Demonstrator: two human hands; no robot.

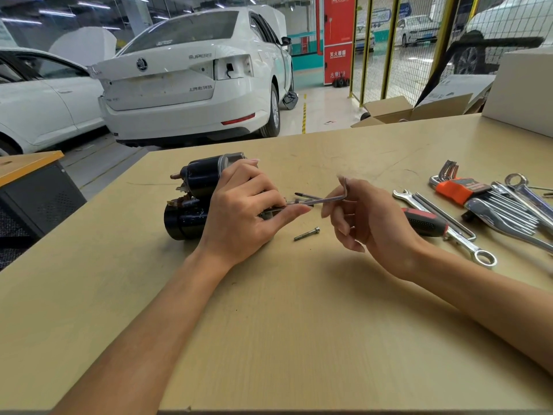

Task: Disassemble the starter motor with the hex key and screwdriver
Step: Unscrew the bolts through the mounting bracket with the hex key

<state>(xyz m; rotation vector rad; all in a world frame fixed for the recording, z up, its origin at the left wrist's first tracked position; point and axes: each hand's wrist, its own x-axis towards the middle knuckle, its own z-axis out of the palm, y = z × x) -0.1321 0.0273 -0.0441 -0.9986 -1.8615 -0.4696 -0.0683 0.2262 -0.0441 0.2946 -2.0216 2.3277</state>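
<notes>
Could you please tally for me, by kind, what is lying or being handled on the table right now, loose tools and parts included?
Starter motor: 1, held by the left hand
Hex key in use: 1, in the right hand
Loose bolt: 1
Screwdriver: 1
Hex key set in orange holder: 1
Spanners: at least 2; the pile at the right edge is too tangled to count further
Total: at least 7

1. The left hand (245,211) covered the right end of the starter motor (194,199), hiding where the hex key (326,199) tip met it.
2. The screwdriver (425,223) shaft lay hidden behind the right hand (368,217).
3. The wrenches (520,205) ran off the frame's right edge.
</notes>
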